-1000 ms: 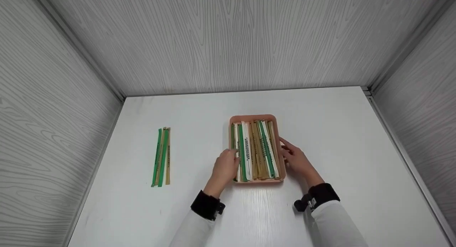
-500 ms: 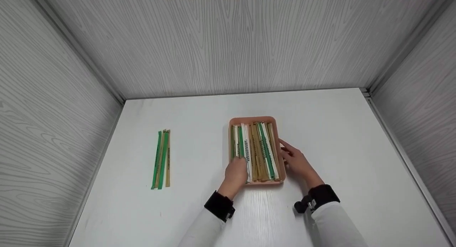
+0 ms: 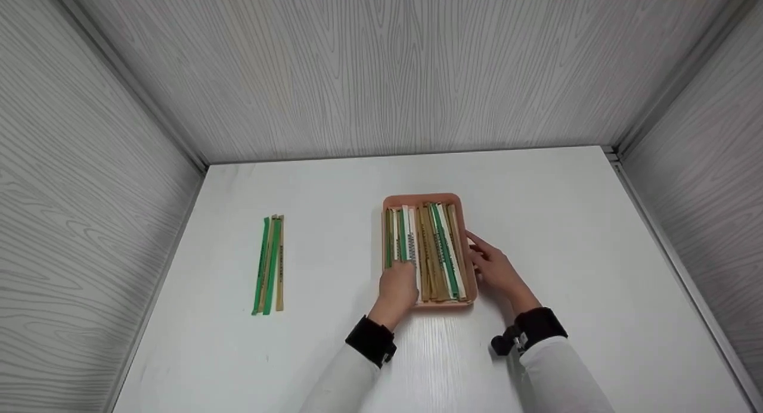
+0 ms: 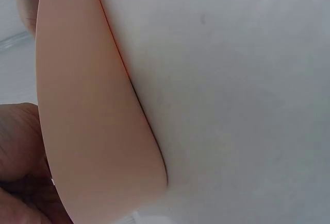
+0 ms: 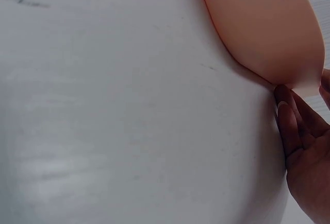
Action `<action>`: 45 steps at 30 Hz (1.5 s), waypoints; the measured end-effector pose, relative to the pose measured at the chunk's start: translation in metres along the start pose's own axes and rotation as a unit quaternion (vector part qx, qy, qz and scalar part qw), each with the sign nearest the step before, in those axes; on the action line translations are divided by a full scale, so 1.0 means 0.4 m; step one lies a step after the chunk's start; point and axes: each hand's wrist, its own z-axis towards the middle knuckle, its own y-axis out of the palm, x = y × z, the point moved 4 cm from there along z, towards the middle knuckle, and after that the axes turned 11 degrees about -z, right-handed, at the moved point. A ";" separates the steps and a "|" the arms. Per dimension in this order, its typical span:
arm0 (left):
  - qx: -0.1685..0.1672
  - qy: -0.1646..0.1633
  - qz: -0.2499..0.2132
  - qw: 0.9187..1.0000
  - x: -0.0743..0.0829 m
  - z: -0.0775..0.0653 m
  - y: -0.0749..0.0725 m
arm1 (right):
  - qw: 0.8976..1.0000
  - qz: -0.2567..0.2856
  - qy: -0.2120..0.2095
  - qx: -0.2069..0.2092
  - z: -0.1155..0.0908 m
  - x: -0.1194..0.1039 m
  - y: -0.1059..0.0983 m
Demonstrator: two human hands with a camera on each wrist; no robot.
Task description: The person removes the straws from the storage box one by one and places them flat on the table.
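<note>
A shallow salmon-pink tray stands on the white table, filled with long, thin paper-wrapped sticks in green, white and brown, some printed. My left hand reaches over the tray's near left part, its fingers bent down onto the green and white sticks. Its fingertips are hidden, so I cannot see whether they pinch any. In the left wrist view the tray's side wall hides part of that hand. My right hand rests against the tray's right side, its fingers touching the wall low down.
To the left, several separate green and brown wrapped sticks lie side by side on the table. Grey wood-grain panels rise along the back and both sides.
My left hand has moved from the tray's left rim to the right, over the green and white sticks, and then barely shifts. The right hand and tray keep their places.
</note>
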 end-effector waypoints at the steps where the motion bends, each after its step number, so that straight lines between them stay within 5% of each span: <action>1: 0.000 0.000 0.003 1.000 0.001 0.001 0.001 | 1.000 -0.002 -0.002 -0.001 0.000 0.000 0.000; 15: 0.001 -0.006 0.013 1.000 0.004 0.000 -0.003 | 1.000 0.007 0.003 -0.006 0.001 -0.001 0.000; 28: 0.002 -0.023 -0.055 0.998 -0.004 0.000 -0.026 | 1.000 0.012 -0.005 -0.015 -0.004 -0.009 -0.002; 36: 0.019 -0.042 -0.127 0.991 -0.008 -0.006 -0.070 | 0.999 0.020 -0.011 -0.031 -0.038 -0.087 -0.025; 45: 0.081 -0.065 -0.181 0.978 -0.045 -0.014 -0.160 | 1.000 0.013 -0.008 -0.012 -0.001 -0.002 0.001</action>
